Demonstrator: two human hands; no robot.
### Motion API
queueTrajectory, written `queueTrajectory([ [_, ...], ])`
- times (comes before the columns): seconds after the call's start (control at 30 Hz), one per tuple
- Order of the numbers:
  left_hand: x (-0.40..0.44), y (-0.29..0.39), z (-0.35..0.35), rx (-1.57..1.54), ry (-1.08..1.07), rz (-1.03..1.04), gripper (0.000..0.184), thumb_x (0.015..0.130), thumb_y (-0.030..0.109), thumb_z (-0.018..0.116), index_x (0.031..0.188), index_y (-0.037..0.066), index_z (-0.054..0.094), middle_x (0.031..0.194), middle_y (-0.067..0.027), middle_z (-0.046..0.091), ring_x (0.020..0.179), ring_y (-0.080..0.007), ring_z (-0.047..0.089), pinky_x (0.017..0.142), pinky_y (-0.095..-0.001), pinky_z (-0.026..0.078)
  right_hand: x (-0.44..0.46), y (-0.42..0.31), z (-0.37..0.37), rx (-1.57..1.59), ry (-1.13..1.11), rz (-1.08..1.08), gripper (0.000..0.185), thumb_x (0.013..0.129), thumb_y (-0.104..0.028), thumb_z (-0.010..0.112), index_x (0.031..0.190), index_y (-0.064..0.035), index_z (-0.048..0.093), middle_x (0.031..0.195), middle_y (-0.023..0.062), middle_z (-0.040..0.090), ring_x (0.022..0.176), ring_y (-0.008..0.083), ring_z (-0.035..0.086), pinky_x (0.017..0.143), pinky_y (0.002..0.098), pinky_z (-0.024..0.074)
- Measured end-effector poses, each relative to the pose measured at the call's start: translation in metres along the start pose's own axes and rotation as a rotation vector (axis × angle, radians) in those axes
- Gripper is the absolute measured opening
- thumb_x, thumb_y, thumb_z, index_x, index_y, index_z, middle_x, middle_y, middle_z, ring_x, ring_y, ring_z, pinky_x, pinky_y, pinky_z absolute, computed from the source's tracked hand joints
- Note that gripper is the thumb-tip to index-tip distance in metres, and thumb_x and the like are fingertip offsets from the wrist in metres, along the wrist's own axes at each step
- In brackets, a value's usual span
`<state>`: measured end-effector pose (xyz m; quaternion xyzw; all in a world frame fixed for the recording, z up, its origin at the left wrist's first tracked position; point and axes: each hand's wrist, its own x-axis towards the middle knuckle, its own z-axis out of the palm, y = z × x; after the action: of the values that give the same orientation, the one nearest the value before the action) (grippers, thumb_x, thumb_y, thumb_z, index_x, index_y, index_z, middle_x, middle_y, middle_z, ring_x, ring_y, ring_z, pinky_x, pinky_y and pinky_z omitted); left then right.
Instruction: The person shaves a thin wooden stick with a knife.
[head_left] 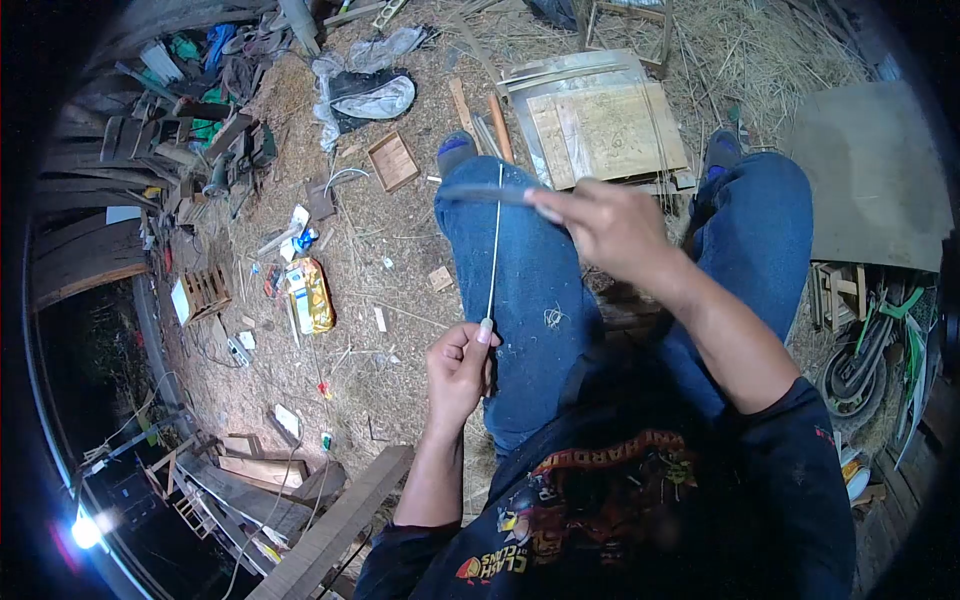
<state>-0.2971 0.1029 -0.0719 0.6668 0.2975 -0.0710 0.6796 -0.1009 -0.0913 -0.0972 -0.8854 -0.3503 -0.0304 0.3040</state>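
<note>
Above the left thigh, a thin, pale strip extends away from the body. The left hand is closed on the near end of the strip, with the thumb along it. The right hand is closed on the near end of a blade, which is blurred and lies across the strip close to its far end; contact between the two cannot be determined. The hands are well apart. A loose tangle of fibre rests on the thigh. On the floor, a wooden box lies beyond a gold packet.
</note>
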Motion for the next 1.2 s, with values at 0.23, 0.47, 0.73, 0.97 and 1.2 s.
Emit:
queueTrajectory([
  [0.23, 0.001, 0.001, 0.001, -0.002, 0.003, 0.003, 0.027, 0.104, 0.021, 0.057, 0.086, 0.002, 0.062, 0.049, 0.0040, 0.046, 0.038, -0.0035, 0.037, 0.037, -0.0230, 0.028, -0.004, -0.004, 0.002, 0.034, 0.001, -0.164, 0.026, 0.097, -0.025, 0.059, 0.116, -0.0334, 0.074, 0.068, 0.0023, 0.059, 0.049, 0.0167, 0.056, 0.039, 0.0330, 0.0441],
  [0.47, -0.006, 0.004, -0.001, -0.003, 0.031, 0.021, 0.026, 0.104, 0.021, 0.059, 0.088, 0.001, 0.065, 0.051, 0.0041, 0.048, 0.039, -0.0029, 0.039, 0.038, -0.0222, 0.028, 0.019, 0.011, -0.012, 0.133, -0.067, 0.153, 0.027, 0.095, -0.016, 0.064, 0.121, -0.0180, 0.073, 0.083, 0.0082, 0.071, 0.076, 0.0208, 0.068, 0.070, 0.0352, 0.0540],
  [0.73, -0.002, 0.015, 0.000, 0.056, -0.046, -0.022, 0.023, 0.102, 0.020, 0.062, 0.090, 0.001, 0.067, 0.056, 0.0056, 0.051, 0.046, -0.0015, 0.042, 0.043, -0.0211, 0.029, 0.020, -0.001, -0.010, 0.785, 0.087, 0.379, 0.048, 0.091, -0.032, 0.076, 0.123, 0.0029, 0.067, 0.099, 0.0183, 0.075, 0.095, 0.0198, 0.070, 0.087, 0.0331, 0.0537],
  [0.97, -0.001, 0.027, 0.002, 0.166, -0.089, 0.000, 0.020, 0.099, 0.020, 0.066, 0.096, 0.001, 0.071, 0.062, 0.0062, 0.054, 0.049, -0.0007, 0.043, 0.044, -0.0205, 0.030, 0.022, 0.004, -0.016, 1.073, -0.045, 0.604, 0.026, 0.098, -0.030, 0.067, 0.090, -0.0048, 0.066, 0.069, -0.0013, 0.060, 0.050, 0.0021, 0.042, 0.045, 0.0202, 0.0311],
  [1.2, 0.001, 0.035, 0.013, 0.162, -0.162, 0.033, 0.025, 0.097, 0.016, 0.068, 0.117, 0.001, 0.071, 0.065, 0.0045, 0.059, 0.050, -0.0017, 0.047, 0.043, -0.0196, 0.031, 0.020, 0.009, -0.024, 1.309, -0.133, 0.853, 0.030, 0.101, -0.030, 0.061, 0.088, -0.0033, 0.065, 0.066, 0.0008, 0.059, 0.044, 0.0019, 0.037, 0.039, 0.0211, 0.0277],
])
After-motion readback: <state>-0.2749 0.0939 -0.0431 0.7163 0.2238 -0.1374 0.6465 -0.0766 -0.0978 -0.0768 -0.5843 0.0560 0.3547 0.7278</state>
